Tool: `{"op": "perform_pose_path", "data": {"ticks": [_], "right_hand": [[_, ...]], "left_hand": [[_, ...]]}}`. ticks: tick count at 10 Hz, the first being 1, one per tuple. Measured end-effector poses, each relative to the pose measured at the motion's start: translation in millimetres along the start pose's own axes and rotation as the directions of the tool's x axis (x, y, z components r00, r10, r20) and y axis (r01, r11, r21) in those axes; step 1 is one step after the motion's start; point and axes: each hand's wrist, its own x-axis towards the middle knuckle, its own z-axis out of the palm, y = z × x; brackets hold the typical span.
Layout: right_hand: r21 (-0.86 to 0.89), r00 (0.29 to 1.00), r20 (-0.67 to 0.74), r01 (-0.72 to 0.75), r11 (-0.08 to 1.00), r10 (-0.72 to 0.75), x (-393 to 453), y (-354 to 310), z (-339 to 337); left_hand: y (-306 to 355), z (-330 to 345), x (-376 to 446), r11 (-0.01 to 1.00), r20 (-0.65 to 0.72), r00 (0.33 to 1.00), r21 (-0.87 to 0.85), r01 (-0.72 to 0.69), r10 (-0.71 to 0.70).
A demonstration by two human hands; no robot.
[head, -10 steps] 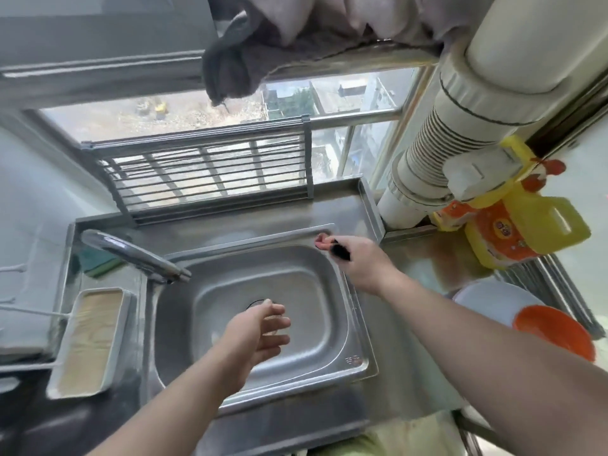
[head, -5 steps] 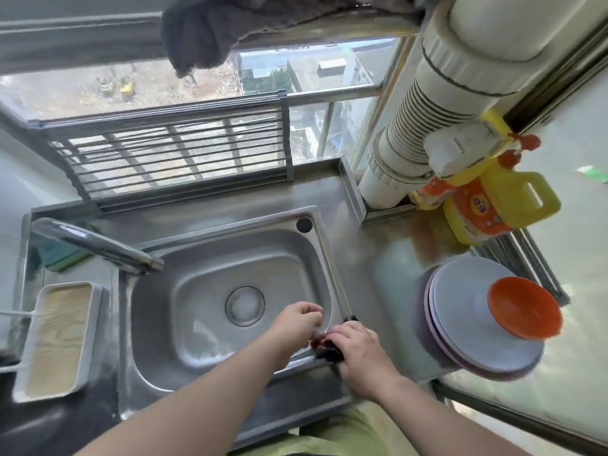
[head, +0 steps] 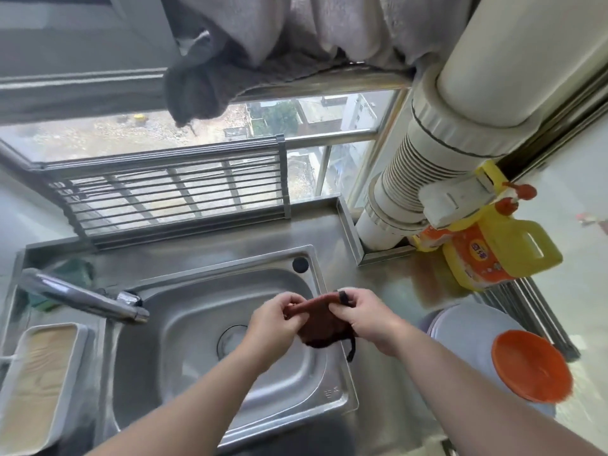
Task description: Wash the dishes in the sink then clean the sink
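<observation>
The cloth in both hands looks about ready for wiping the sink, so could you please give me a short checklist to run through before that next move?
1. Cloth gripped: ok; the left hand and right hand each pinch its top edge above the sink.
2. Basin free of dishes: ok; only the drain shows.
3. Washed dishes out of the way: ok; plates and an orange bowl sit on the counter to the right.
4. Tap off: ok; no water is seen running.
5. Cloth wet: cannot tell.
6. Detergent within reach: ok, probably; the yellow jug stands to the right.
</observation>
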Motion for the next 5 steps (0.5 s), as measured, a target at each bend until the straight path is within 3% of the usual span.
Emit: {"op": "perform_pose_path", "data": {"ticks": [1, 2, 3, 4, 5], "right_hand": [[-0.177, 0.976, -0.022, 0.209, 0.962, -0.216, 32.9, -51.2, -17.4], [-0.667, 0.818, -0.086, 0.376, 0.643, -0.568, 54.4, -85.6, -27.2], [-0.913, 0.832, 0.037, 0.254, 0.320, -0.553, 78.7, -82.1, -26.3], [-0.918, 0.944, 0.037, 0.162, 0.363, -0.327, 103.3, -53.1, -17.6], [-0.898, 0.941, 0.026, 0.170, 0.406, -0.337, 125.8, -45.2, -14.9]], "left_hand": [[37.9, -13.4, 44.8, 0.997, -0.116, 0.993, -0.069, -0.035, 0.026], [83.7, -25.3, 81.9, 0.972, -0.215, 0.976, -0.224, -0.067, 0.018], [105.1, -29.0, 106.5, 0.978, -0.212, 0.974, -0.206, 0.029, -0.073], [95.6, -17.1, 113.4, 0.957, -0.154, 0.973, -0.260, 0.131, -0.175], [82.6, -4.4, 107.7, 0.829, 0.011, 0.974, -0.524, 0.197, -0.225]]}}
